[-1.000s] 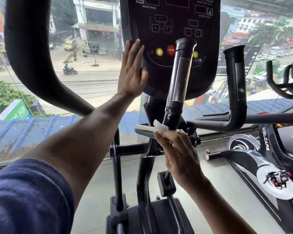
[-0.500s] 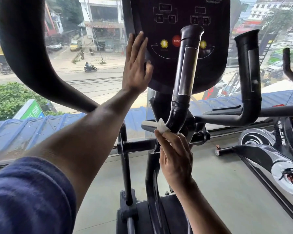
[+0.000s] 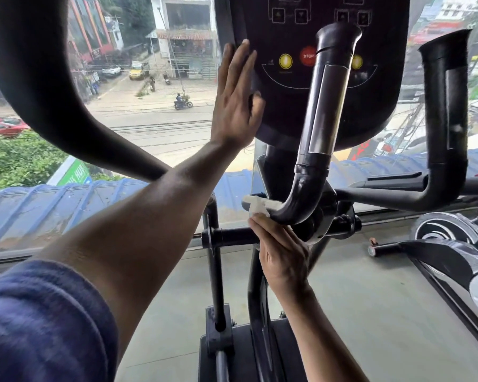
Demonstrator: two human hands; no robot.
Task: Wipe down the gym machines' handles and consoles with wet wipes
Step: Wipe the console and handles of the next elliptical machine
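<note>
A white wet wipe (image 3: pixel 257 205) is lying against the lower bend of the near handle (image 3: pixel 319 133), pinched there by the right hand (image 3: pixel 283 255). The left hand (image 3: pixel 236 106), fingers straight, is pressing flat on the console (image 3: pixel 309 78) edge farther left.

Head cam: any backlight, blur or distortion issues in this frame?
Head view: daylight through the window backlights the dark console, though its STOP button reads fine; the wide lens bows the big handlebar at left; the blue sleeve is soft up close; the right edge smears; both hands and the wet wipe look sharp.
</note>
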